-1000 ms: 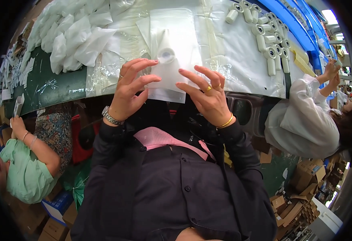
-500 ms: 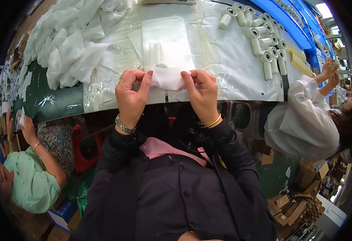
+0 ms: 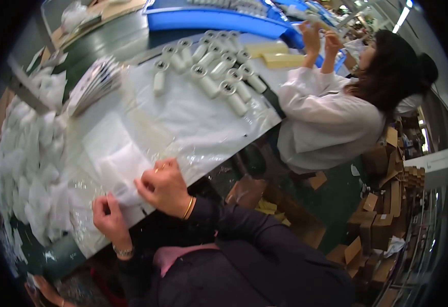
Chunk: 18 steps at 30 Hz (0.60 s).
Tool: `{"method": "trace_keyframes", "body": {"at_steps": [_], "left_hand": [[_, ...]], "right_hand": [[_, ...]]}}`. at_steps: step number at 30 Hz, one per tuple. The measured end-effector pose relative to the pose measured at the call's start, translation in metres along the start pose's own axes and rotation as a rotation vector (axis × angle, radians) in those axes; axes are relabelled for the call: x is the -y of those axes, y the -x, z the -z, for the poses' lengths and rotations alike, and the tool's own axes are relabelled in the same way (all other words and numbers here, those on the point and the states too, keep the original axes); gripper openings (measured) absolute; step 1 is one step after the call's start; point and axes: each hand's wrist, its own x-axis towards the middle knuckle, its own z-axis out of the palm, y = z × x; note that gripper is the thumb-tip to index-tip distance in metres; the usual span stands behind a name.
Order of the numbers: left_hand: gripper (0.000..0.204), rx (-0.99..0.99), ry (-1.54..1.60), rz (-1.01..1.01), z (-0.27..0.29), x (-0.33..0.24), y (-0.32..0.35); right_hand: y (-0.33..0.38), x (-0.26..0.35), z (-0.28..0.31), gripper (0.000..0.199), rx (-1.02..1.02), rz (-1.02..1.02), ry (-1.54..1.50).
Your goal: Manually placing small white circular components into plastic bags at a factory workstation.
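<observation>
At the table's front edge, my left hand [image 3: 112, 219] pinches one side of a thin white foam sheet [image 3: 125, 166]. My right hand [image 3: 165, 187], fingers curled, grips the sheet's other side. Between the hands shows the rounded end of a white part [image 3: 121, 191] lying on the sheet; the rest of it is covered or blurred. Beneath and beyond the sheet lie flat, translucent pouches [image 3: 103, 134]. Several white cylindrical parts [image 3: 206, 88] with round, dark-centred heads are grouped farther right on the plastic-covered table [image 3: 203, 146].
A heap of white foam pouches [image 3: 35, 158] covers the left side. A stack of printed sheets [image 3: 96, 82] lies behind. Blue trays [image 3: 214, 23] stand at the far edge, near yellow blocks [image 3: 283, 59]. A co-worker in white [image 3: 326, 117] sits right; cardboard boxes [image 3: 377, 220] stand behind.
My view has swung to the right, so the table appears tilted and my hands sit lower left. Both hands keep hold of the foam sheet; the right has curled its fingers more.
</observation>
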Motion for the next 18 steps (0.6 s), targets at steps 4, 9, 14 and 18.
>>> {"method": "trace_keyframes", "body": {"at_steps": [4, 9, 14, 18], "left_hand": [[0.025, -0.024, -0.014, -0.042, -0.015, 0.016, -0.013], [0.019, -0.057, 0.086, 0.05, 0.004, -0.005, -0.003], [0.061, 0.15, -0.218, -0.234, -0.017, -0.05, -0.012], [0.059, 0.029, -0.213, -0.216, -0.013, -0.038, -0.006]], "right_hand": [[-0.001, -0.011, -0.002, 0.026, -0.007, 0.037, 0.024], [0.001, -0.003, -0.011, 0.016, -0.069, 0.044, -0.023], [0.007, -0.027, -0.007, 0.009, -0.131, -0.162, -0.209], [0.01, -0.023, -0.006, 0.01, -0.042, -0.198, -0.333]]}}
